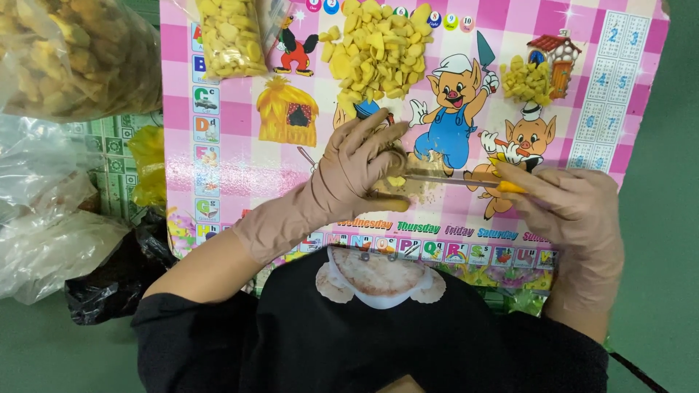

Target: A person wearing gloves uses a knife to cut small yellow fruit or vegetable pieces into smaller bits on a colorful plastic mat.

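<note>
a small yellowish-brown knobbly piece of root [395,180] sits pinched in the curled fingers of the gloved left hand [357,169], low over the middle of the pink checked cartoon mat [240,156]. the gloved right hand [571,207] is closed round the yellow handle of a thin-bladed knife [455,182], blade tip touching the piece. beyond lie a big heap of yellow peeled chunks [375,47] and a smaller heap [526,78]; a clear bag of chunks [231,36] lies at the far left.

a pink checked cartoon mat [218,167] carries two heaps of yellow peeled pieces [375,51] [526,78], a filled clear bag [231,36], beside crumpled plastic bags [44,233].
</note>
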